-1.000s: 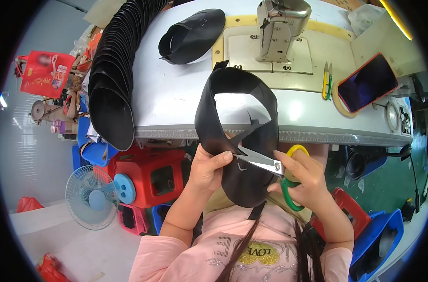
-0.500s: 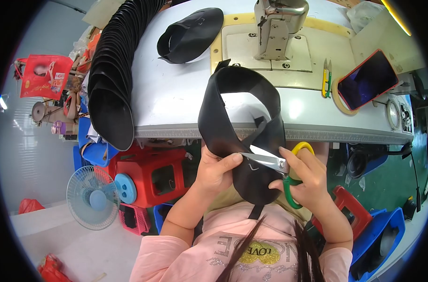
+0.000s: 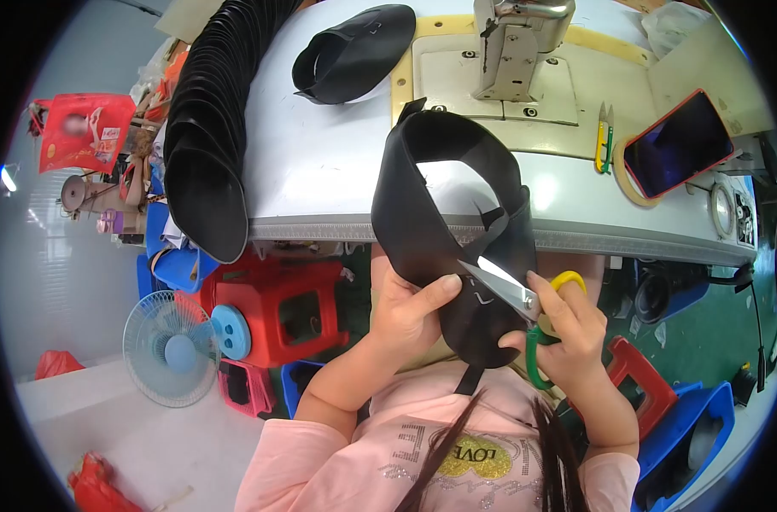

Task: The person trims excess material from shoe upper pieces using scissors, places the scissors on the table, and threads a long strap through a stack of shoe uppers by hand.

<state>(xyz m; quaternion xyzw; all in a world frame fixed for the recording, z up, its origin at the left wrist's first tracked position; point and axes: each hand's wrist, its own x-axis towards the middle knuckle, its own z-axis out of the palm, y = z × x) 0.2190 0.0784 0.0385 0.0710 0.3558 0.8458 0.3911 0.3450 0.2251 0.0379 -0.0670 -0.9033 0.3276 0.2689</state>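
Observation:
A black shoe upper (image 3: 402,226), looped open at its top, is held over the front edge of the table. My left hand (image 3: 408,317) grips its near left side, thumb on top of the black material. My right hand (image 3: 572,334) is closed around scissors (image 3: 518,300) with one yellow and one green handle. Their blades lie across the upper and point up and left, the tip a little beyond my left thumb. Just below the blades, a small pale mark shows on the upper. The fingers under the material are hidden.
A long stack of black uppers (image 3: 207,200) lines the table's left side. Another upper (image 3: 354,53) lies near the sewing machine (image 3: 518,55). Thread snips (image 3: 604,141), a tape roll (image 3: 634,189) and a phone (image 3: 679,145) sit right. A fan (image 3: 171,350) and red stool (image 3: 295,311) stand lower left.
The scissors have turned, so the blades slant more steeply up and left. My hands and the upper appear slightly further right, though the whole view has shifted too.

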